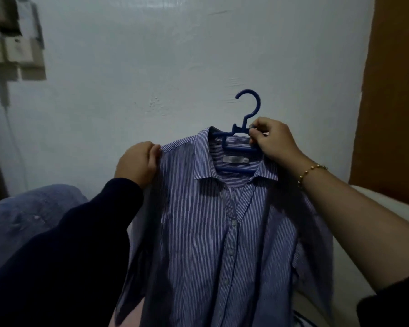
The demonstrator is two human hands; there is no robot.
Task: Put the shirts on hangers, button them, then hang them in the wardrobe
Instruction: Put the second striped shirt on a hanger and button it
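At arm's length before a pale wall — a striped shirt (198, 232) being seated on a blue hanger (240, 132).
Nearest, the shirt's front hangs down between the person's forearms, its neck open in a V; whether the lower buttons are fastened I cannot tell. Higher up, the left hand (137, 162) grips the shirt's shoulder seam with curled fingers, and the right hand (273, 140), a bead bracelet (313, 172) at its wrist, pinches the hanger beside its neck, where the bars show inside the collar. Beyond, the hook stands free against the wall (175, 67). My reading: the hanging-on step is nearly through — next, settle both shoulders evenly over the hanger's arms, then free a hand to start buttoning from the top.
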